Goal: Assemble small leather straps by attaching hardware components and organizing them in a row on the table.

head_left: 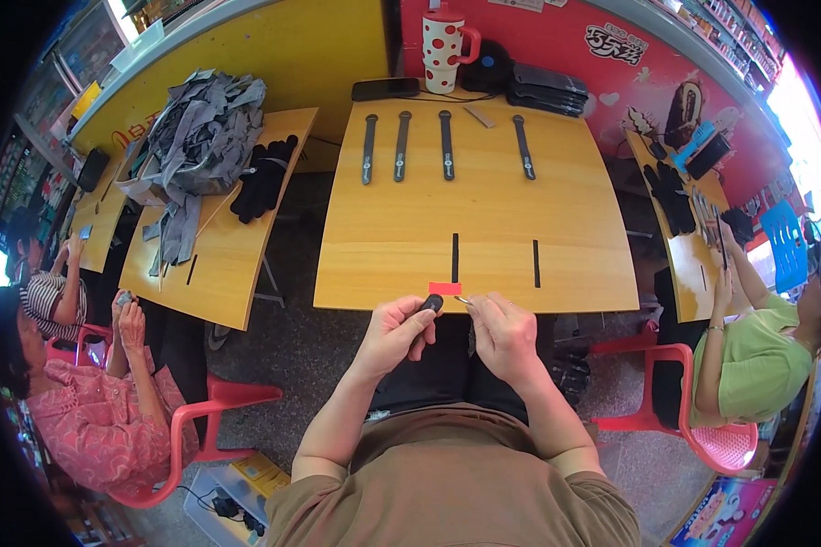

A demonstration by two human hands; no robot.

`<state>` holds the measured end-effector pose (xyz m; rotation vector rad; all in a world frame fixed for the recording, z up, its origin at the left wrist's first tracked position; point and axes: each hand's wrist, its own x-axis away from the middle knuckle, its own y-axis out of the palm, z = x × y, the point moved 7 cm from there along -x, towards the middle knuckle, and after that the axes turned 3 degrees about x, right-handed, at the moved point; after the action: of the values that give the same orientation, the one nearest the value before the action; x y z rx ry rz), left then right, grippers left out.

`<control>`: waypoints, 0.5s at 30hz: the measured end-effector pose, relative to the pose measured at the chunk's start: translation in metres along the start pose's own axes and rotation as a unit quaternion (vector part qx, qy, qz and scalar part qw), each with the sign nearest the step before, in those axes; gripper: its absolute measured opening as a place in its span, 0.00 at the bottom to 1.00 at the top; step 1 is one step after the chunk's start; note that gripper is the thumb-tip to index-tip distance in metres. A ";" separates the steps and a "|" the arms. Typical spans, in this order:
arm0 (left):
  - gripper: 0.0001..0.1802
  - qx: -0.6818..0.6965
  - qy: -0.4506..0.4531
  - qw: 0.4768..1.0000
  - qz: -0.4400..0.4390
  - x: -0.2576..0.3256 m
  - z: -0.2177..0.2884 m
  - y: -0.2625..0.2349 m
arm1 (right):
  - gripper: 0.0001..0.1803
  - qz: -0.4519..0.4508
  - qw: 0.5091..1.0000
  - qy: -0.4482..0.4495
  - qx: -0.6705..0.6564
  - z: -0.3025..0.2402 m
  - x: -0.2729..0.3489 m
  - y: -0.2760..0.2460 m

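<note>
My left hand (396, 330) is closed round a small black rounded piece (432, 303), just off the table's near edge. My right hand (504, 330), close beside it, pinches a thin tool with a light, metal-looking tip (463, 300); its exact kind cannot be made out. The tip points toward the black piece, with a small gap between them. A red strip (445, 288) lies on the wooden table (383, 264) in front of my hands. Beyond it are two short black strips, one in the middle (455, 258) and one to the right (536, 263).
Several dark grey straps (447, 146) with rounded ends lie in a row farther back. Behind them stand a dotted tumbler (441, 55), a black phone (385, 88) and stacked dark pouches (547, 88). A left table bears grey fabric scraps (205, 128). Co-workers sit on both sides.
</note>
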<state>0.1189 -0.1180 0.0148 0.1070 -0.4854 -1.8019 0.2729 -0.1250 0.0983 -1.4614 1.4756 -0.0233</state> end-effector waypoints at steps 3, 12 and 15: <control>0.09 0.005 0.001 1.000 -0.009 -0.001 -0.001 0.004 | 0.04 0.003 1.000 0.002 0.003 0.000 0.002 0.005; 0.09 -0.011 -0.005 1.000 -0.011 -0.001 0.002 0.006 | 0.06 -0.013 1.000 -0.005 0.017 -0.002 0.008 0.011; 0.09 -0.036 -0.001 0.999 -0.008 -0.001 0.002 0.006 | 0.09 -0.032 0.998 -0.028 0.038 -0.003 0.007 0.011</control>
<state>0.1239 -0.1182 0.0189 0.0607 -0.4212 -1.8337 0.2647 -0.1297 0.0887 -1.4352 1.3682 -0.0754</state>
